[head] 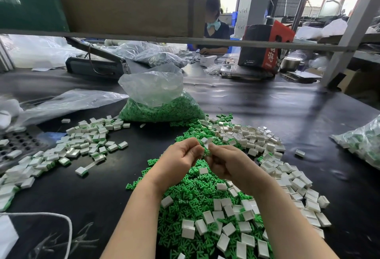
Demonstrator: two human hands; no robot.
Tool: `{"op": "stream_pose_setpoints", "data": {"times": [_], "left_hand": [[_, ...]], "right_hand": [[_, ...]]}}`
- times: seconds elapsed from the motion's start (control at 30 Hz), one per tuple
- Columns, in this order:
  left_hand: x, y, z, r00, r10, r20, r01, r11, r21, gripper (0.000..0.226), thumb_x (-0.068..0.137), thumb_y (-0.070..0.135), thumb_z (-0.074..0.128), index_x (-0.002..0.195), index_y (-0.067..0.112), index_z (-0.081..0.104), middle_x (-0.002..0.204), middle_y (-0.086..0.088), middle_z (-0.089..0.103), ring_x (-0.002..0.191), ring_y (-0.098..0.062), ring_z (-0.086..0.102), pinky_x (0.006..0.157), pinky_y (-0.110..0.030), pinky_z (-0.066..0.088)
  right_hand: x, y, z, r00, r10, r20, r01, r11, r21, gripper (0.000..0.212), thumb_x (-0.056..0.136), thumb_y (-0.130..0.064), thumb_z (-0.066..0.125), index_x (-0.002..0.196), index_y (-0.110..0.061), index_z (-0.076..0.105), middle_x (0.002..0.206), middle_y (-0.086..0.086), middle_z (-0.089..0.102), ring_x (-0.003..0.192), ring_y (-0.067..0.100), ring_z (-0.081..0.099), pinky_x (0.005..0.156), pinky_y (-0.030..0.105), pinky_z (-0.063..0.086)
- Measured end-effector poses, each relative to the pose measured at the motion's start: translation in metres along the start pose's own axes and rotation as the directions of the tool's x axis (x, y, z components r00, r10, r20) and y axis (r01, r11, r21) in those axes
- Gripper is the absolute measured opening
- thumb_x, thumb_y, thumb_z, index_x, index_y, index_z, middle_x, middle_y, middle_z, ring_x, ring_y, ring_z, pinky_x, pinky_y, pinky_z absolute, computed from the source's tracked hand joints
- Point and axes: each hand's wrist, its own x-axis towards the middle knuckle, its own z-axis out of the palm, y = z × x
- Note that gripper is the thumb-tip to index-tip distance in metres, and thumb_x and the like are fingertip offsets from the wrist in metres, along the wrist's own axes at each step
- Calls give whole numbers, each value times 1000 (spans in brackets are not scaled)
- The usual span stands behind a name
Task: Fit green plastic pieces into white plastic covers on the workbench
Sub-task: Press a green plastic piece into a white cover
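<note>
My left hand point(181, 156) and my right hand point(223, 163) meet above a heap of loose green plastic pieces point(189, 195). Between their fingertips sit a small white cover point(204, 140) and a green piece point(206, 151), mostly hidden by the fingers. My left hand pinches the white cover and my right hand pinches the green piece. Empty white covers point(267, 145) lie scattered to the right and over the green heap. To the left lies a spread of white covers with green fitted inside point(86, 141).
A clear bag of green pieces point(160, 106) stands behind the heaps. Another bag of fitted covers point(364, 141) lies at the right edge. A perforated tray point(18, 143) sits at far left. A shelf rail point(205, 42) crosses overhead. Across the bench sits a person point(216, 26).
</note>
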Motion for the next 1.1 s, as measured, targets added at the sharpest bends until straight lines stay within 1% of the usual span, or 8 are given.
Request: {"op": "stream_pose_setpoints", "data": {"times": [0.13, 0.23, 0.43, 0.53, 0.67, 0.8, 1.0, 1.1], "left_hand": [[0, 1, 1, 999, -27, -42, 25, 999, -35, 30, 101, 24, 49, 72, 19, 54, 60, 5, 48, 58, -13, 39, 58, -32, 33], [1, 1, 0, 995, -81, -55, 71, 986, -152, 33, 101, 25, 49, 71, 17, 57, 57, 5, 49, 57, -14, 40, 57, -28, 33], [0, 2, 0, 992, -123, -33, 109, 958, -266, 33, 101, 27, 48, 71, 15, 58, 61, 1, 50, 57, -12, 42, 56, -24, 33], [0, 3, -1, 993, -117, -35, 104, 962, -252, 34, 101, 26, 48, 71, 15, 56, 59, 2, 50, 54, -10, 41, 54, -22, 33], [-1, 5, -1, 995, -99, -34, 90, 976, -198, 34, 101, 26, 48, 70, 14, 54, 57, 1, 47, 56, -14, 37, 56, -28, 31], [-2, 6, 0, 995, -91, -45, 85, 989, -117, 36, 101, 25, 49, 66, 18, 52, 56, 4, 46, 55, -14, 37, 58, -32, 30], [-3, 5, -2, 995, -80, -59, 76, 994, -76, 36, 101, 26, 49, 71, 7, 54, 59, -1, 47, 60, -18, 38, 61, -35, 31], [-3, 6, -2, 996, -78, -52, 74, 995, -68, 36, 101, 26, 49, 71, 7, 53, 58, 2, 46, 59, -16, 38, 61, -34, 31]], "right_hand": [[4, 5, -1, 999, 54, -3, -53, 990, 127, 31, 102, -23, 43, 73, -12, 51, 59, 0, 36, 49, 10, 29, 45, 20, 21], [6, 6, -4, 999, -8, -33, 13, 985, 170, 23, 98, -14, 49, 75, -13, 50, 61, 1, 36, 51, 10, 31, 46, 19, 23], [7, 4, 1, 986, -145, -81, 142, 989, -48, 18, 99, -14, 51, 81, -9, 55, 62, -1, 44, 51, 6, 35, 50, 17, 28], [8, 2, 3, 980, -172, -96, 165, 983, -82, 15, 98, -9, 51, 85, -3, 57, 68, 2, 50, 56, 7, 42, 57, 17, 36], [10, 5, 2, 973, -193, -129, 171, 971, -166, 22, 97, -11, 54, 89, 9, 57, 75, 14, 46, 72, 25, 38, 69, 39, 32], [11, 7, 3, 970, -211, -122, 175, 952, -253, 21, 96, -15, 57, 78, -3, 57, 68, 6, 46, 65, 20, 38, 62, 37, 32], [14, 8, 4, 977, -196, -87, 167, 949, -269, 25, 101, -15, 48, 78, -12, 59, 77, 14, 50, 66, 21, 39, 65, 39, 32], [13, 10, 4, 981, -181, -72, 151, 939, -311, 29, 102, -19, 47, 75, -18, 59, 71, 5, 51, 65, 17, 40, 63, 38, 33]]}}
